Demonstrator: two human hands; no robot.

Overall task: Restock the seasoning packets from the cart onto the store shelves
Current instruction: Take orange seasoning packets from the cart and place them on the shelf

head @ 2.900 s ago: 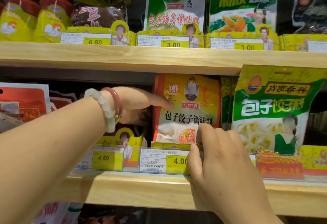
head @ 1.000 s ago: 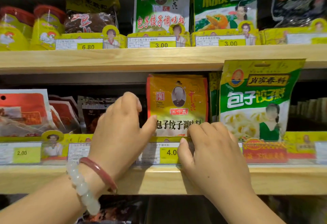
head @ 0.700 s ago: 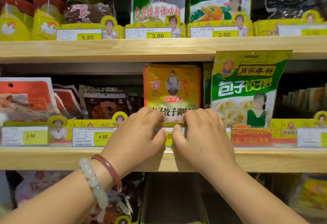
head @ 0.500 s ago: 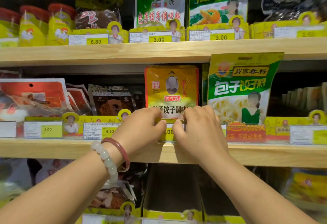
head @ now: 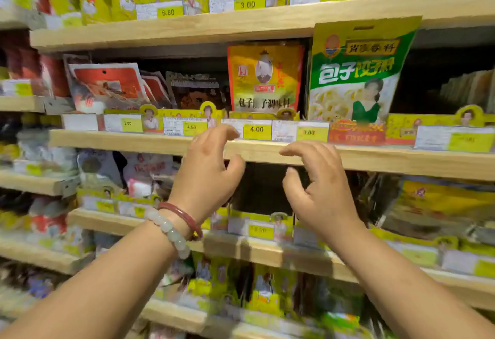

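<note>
Here, yellow seasoning packet (head: 263, 78) upright on shelf (head: 375, 160), above both empty, loosely curled hands (head: 263, 178).

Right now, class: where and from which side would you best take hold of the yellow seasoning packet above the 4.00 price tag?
Probably pinch the yellow seasoning packet at its top edge, coming from the front: it stands upright, a green packet crowds its right, and the price rail hides its base.

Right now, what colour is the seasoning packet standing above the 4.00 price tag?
Mostly yellow, with red trim, seen in the head view: seasoning packet above the price tag.
</note>
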